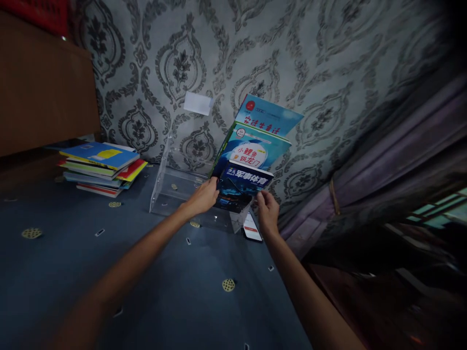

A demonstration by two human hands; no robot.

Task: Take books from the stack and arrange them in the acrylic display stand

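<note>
A dark blue book (237, 187) with white lettering is between my two hands at the front of a clear acrylic rack (175, 187). My left hand (205, 197) grips its left edge, fingers closed. The right edge is pinched by my right hand (268, 209). Behind it in the rack, a teal book (255, 143) with a white circle leans back. Farther back and higher stands a light blue book (270, 114) with red lettering. The rack's left part holds nothing visible; its right front is partly hidden by the dark blue book.
A pile of books (105, 163) lies at the left beside a brown wooden cabinet (47, 82). A phone (251, 228) with a lit screen lies by the rack's right end. Patterned wallpaper (182, 68) is behind, with a purple curtain (365, 165) at the right.
</note>
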